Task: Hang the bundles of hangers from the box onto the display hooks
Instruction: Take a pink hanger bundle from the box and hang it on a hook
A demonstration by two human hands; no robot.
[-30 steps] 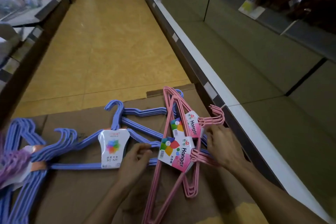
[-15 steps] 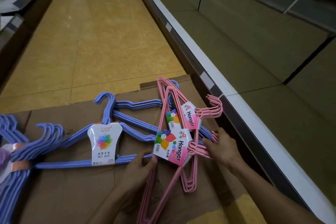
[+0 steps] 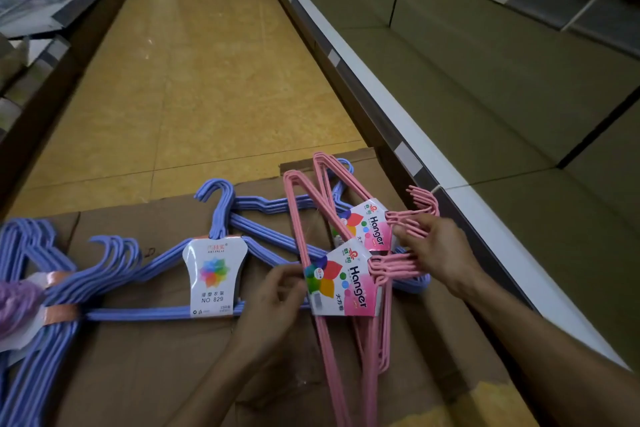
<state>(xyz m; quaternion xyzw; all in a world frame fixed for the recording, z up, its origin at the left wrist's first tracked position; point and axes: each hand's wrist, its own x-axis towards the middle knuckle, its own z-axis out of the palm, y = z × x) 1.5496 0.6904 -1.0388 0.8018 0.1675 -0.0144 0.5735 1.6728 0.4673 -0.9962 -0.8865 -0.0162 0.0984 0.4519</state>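
Two bare forearms in view, no sleeves, no watch or rings; left hand (image 3: pixel 273 302) and right hand (image 3: pixel 440 253) uncovered, ungloved.

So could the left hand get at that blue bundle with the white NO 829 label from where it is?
Probably yes. The left hand sits beside the blue bundle, which lies flat on the cardboard with its label side uncovered. Only its right end runs under the pink bundles, which might snag.
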